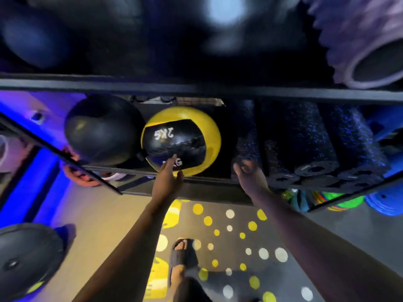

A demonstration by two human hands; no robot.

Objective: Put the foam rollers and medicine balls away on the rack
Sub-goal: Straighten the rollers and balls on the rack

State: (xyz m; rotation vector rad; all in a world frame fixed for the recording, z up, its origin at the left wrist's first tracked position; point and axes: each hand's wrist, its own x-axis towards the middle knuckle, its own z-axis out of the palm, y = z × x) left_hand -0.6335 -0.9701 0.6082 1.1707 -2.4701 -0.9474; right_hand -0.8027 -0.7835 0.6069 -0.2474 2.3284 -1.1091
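- Medicine ball [181, 140], smooth and round, yellow with black panels, sits on the rack's middle shelf [209, 180] against a plain black ball [102, 129]; its worn white lettering ends in "KG".
- Left hand [168, 177]: fingers straight, tips touching it.
- Right hand [250, 177]: fingers loosely curled, holding nothing, near blue-flecked, hollow-cored foam rollers [305, 136].

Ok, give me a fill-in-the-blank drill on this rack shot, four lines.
1. The left hand touches the ____-and-black medicine ball.
2. The other ball beside it is plain ____.
3. The speckled foam rollers lie to the ____ of both balls in the view.
4. The ridged purple roller lies on the shelf ____ them.
Missing words: yellow; black; right; above.
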